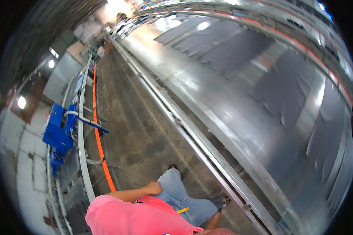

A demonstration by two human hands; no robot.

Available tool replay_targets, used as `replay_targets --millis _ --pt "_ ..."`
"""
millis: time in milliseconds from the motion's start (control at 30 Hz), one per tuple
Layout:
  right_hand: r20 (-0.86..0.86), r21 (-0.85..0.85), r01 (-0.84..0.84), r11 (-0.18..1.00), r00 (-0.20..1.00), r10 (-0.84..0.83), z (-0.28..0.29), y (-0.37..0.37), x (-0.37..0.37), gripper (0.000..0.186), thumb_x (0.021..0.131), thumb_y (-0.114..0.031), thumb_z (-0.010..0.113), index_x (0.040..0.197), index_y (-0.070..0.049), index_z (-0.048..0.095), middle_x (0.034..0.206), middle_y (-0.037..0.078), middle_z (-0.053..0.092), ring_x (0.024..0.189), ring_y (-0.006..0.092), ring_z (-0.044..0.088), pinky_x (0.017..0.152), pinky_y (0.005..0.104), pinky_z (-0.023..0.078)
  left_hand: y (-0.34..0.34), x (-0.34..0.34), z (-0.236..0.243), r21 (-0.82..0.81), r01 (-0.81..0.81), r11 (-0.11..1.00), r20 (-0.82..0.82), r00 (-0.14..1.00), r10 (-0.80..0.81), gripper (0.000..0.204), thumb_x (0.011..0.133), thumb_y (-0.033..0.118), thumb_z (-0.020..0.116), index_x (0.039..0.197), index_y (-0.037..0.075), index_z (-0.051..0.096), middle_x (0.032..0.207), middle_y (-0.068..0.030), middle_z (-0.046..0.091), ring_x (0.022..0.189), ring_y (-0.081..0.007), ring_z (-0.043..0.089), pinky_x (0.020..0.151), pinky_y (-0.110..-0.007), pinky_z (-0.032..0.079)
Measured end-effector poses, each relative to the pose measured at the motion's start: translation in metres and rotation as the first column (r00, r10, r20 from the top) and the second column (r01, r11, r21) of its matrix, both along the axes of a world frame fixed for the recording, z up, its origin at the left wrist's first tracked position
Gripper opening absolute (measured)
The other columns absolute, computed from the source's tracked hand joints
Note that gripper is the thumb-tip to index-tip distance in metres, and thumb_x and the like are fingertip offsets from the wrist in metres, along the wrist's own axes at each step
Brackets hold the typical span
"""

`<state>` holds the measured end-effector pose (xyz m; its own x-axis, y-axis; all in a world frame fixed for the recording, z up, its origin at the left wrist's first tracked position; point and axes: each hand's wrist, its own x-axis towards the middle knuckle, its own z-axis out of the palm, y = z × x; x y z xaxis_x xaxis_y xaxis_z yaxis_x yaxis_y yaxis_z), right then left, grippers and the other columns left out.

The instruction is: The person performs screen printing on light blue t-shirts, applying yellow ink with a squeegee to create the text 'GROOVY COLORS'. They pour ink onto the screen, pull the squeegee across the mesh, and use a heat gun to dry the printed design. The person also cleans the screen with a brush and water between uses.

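My left hand [153, 188] hangs beside the thigh of my blue denim trousers [176, 192], its fingers loosely apart against the cloth. Nothing shows in it. Of my right arm, only a short strip of skin [213, 221] appears beside the trousers; its hand is hidden. A narrow yellow object [183, 210] sticks out at the waist under my pink shirt [129, 215]; its kind is unclear. To my right runs a long metal-topped table [176, 72] with dark grey fabric-like pieces [282, 90] laid flat in rows.
A metal rail [164, 107] edges the table along the concrete walkway [129, 121]. Left of the walkway, an orange strip [98, 145] runs beside a pale rail [81, 137], where a blue machine [59, 127] is mounted. Other items at the far end are blurred.
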<state>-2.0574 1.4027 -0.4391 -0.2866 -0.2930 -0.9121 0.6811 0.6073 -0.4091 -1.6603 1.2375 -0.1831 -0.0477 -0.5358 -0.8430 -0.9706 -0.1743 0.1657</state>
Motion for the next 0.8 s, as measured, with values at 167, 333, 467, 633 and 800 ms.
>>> replay_targets --millis 167,333,467,633,800 --pt "-0.187 0.026 -0.760 0.649 0.634 0.750 0.111 -0.104 0.097 0.042 0.096 -0.024 0.040 0.131 -0.002 0.049 0.140 0.021 0.043 0.126 0.0360 0.044 0.107 0.0432 0.035 -0.078 -0.013 0.070 0.748 -0.452 0.486 -0.208 0.536 0.818 0.090 0.082 0.054 0.063 0.141 -0.005 0.029 0.133 -0.0303 0.046 0.122 -0.0447 0.046 0.094 -0.048 0.046" --pt "-0.304 0.167 -0.985 -0.039 -0.089 0.948 0.193 -0.197 0.161 0.043 0.097 -0.025 0.039 0.130 -0.001 0.050 0.141 0.021 0.042 0.127 0.0363 0.043 0.108 0.0426 0.035 -0.122 0.121 0.012 0.854 -0.088 -0.514 0.497 -0.160 0.853 0.115 0.081 0.064 0.057 0.145 -0.009 -0.006 0.152 -0.0303 0.005 0.139 -0.0449 0.018 0.112 -0.055 0.022" --pt "-0.300 0.225 -0.866 -0.447 -0.498 0.813 0.230 -0.290 0.229 0.043 0.097 -0.026 0.038 0.130 -0.001 0.050 0.141 0.021 0.042 0.128 0.0366 0.042 0.108 0.0420 0.035 -0.141 0.194 0.015 0.844 -0.364 -0.394 0.254 -0.377 0.891 0.106 0.078 0.063 0.061 0.145 -0.004 0.016 0.150 -0.0318 0.014 0.140 -0.0442 0.015 0.112 -0.056 0.021" --pt "-0.681 0.151 -0.665 -0.732 -0.606 0.410 0.245 -0.414 0.297 0.042 0.098 -0.026 0.038 0.125 0.002 0.053 0.136 0.021 0.047 0.126 0.0364 0.045 0.106 0.0402 0.038 -0.137 0.282 0.006 0.057 -0.828 0.558 -0.391 0.496 0.776 0.067 0.085 0.055 0.057 0.127 0.004 0.055 0.131 -0.0192 0.049 0.118 -0.0348 0.045 0.095 -0.048 0.040" --pt "-0.520 -0.138 -0.843 -0.520 -0.385 0.762 0.321 -0.550 0.404 0.035 0.094 -0.026 0.049 0.113 0.001 0.060 0.108 0.019 0.061 0.102 0.0315 0.059 0.088 0.0343 0.047 -0.149 0.375 0.043 0.518 -0.845 0.135 -0.278 -0.017 0.961 0.049 0.092 0.048 0.052 0.117 0.007 0.064 0.099 -0.0035 0.065 0.075 -0.0142 0.059 0.065 -0.030 0.048"
